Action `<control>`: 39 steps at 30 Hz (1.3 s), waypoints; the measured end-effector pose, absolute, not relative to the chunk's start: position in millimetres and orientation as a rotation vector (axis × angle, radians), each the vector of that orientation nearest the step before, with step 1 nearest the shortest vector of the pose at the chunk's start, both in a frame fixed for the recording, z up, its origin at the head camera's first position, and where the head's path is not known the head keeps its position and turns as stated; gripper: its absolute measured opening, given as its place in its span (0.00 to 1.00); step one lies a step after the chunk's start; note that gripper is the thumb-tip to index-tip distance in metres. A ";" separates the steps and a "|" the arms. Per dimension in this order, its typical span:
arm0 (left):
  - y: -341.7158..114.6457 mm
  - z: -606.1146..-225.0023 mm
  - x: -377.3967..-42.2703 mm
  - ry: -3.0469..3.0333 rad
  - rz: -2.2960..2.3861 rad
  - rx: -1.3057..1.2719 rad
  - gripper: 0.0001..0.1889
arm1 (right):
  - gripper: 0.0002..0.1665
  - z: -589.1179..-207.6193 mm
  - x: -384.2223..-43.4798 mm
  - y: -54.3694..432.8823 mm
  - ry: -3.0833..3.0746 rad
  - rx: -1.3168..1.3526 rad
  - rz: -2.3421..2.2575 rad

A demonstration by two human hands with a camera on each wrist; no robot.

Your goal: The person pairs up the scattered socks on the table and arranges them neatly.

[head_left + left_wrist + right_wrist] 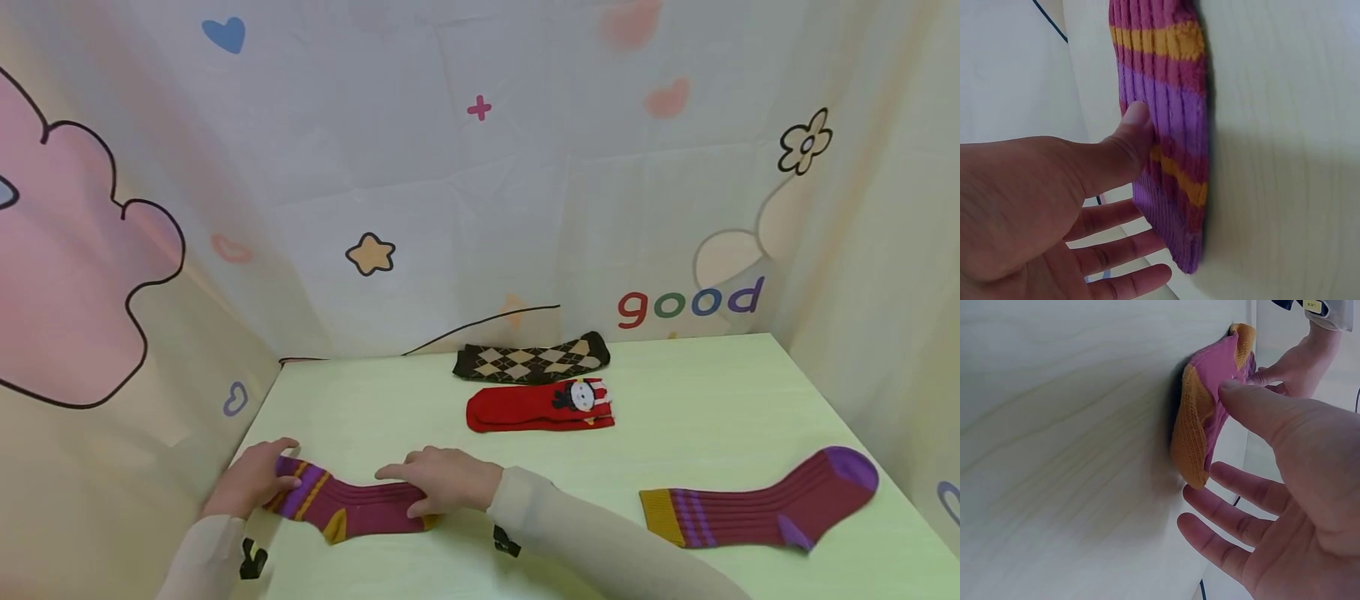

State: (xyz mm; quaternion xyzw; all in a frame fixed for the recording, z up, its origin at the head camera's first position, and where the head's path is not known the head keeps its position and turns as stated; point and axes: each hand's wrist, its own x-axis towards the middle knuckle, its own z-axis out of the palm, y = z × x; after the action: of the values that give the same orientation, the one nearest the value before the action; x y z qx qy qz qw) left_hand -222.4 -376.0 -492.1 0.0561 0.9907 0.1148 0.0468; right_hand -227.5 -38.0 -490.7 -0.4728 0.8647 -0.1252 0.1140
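Striped sock (pixel 367 504), maroon with a mustard heel and toe and a purple-and-mustard banded cuff, lying lengthwise on the pale surface (pixel 360 417), at the near left in the head view. The cuff points left, the toe right, and the heel toward the person. The left hand (pixel 251 482) is at the cuff: its thumb rests on the ribbed bands, while the other fingers are extended and relaxed near the edge; whether any of them passes beneath the fabric cannot be told. The right hand (pixel 450 479) is at the toe end, likewise open, its thumb touching the maroon fabric and its other fingers extended beside the mustard toe.

Beyond the striped sock and to its right lies a red sock (pixel 517 408), bearing a cartoon character near its right end. Just behind this, along the rear edge, is an argyle sock (pixel 532 360), dark with tan and grey diamonds. Well apart, at the near right, lies a mustard-cuffed sock (pixel 750 512), maroon with purple stripes, heel and toe; its toe points right.

Pale sleeves (pixel 600 533) cover both forearms. A printed backdrop (pixel 480 183) encloses the rear and sides, showing hearts, an orange star (pixel 371 254), an outlined flower (pixel 806 143) and the word "good" (pixel 705 302) in coloured letters.
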 end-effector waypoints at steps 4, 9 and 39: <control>-372.9 -492.5 -221.2 3.047 0.322 0.197 0.28 | 0.37 -492.5 -226.4 -38.9 2.535 -1.392 -0.355; -370.4 -493.8 -220.9 3.062 0.303 0.189 0.24 | 0.33 -494.4 -224.4 -39.1 2.556 -1.412 -0.306; -370.6 -500.5 -217.4 3.082 0.306 0.144 0.22 | 0.23 -498.6 -218.6 -37.7 2.603 -1.490 -0.233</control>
State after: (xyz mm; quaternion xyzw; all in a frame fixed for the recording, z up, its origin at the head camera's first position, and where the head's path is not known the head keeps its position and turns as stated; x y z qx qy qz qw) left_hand -217.4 -370.6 -500.5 0.0463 0.9938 0.0988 0.0205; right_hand -218.6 -37.7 -498.6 -0.4941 0.8634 -0.0772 0.0665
